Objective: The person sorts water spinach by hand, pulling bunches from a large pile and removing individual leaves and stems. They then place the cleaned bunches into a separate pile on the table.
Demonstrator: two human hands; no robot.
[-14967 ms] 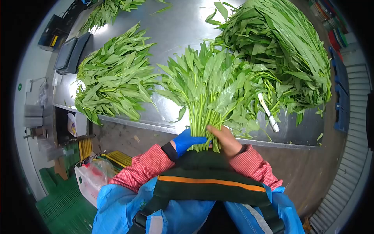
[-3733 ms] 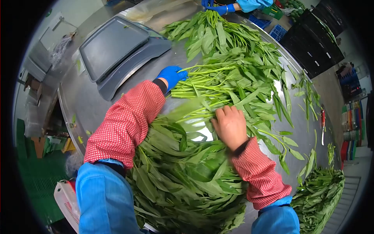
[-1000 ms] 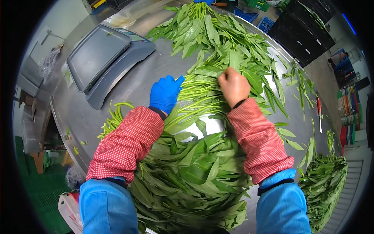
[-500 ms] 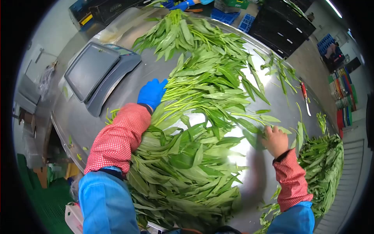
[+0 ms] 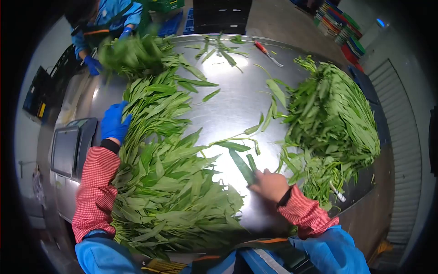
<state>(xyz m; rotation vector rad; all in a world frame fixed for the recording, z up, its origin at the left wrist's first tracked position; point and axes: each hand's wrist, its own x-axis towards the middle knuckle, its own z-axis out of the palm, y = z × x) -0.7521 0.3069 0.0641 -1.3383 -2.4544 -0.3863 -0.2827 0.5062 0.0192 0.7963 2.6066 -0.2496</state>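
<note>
A long pile of water spinach (image 5: 169, 182), with long narrow leaves, runs down the left half of the steel table, stems to the left. My left hand (image 5: 114, 122), in a blue glove, touches the pile's stem side. Its thumb and forefinger are spread apart, and some fingers are hidden. My right hand (image 5: 272, 185), bare, pinches a long green leaf (image 5: 241, 165) over the shiny table. Just beyond it lies a loose stem with leaves (image 5: 237, 138). To the right rises a large heap of greens (image 5: 333, 114), with stray sprigs around its base.
A co-worker (image 5: 107, 18) in blue gloves stands at the far left behind a blurred bunch of greens (image 5: 134, 52). A red-handled knife (image 5: 267, 51) lies near the far edge. The grey scale (image 5: 68, 150) stands left, and a white-tipped object (image 5: 337, 193) pokes from the heap.
My view has turned right, bringing the right-hand heap and the co-worker into fuller view. My right hand now holds a leaf nearer to me. A bunch at the pile's far end has been lifted.
</note>
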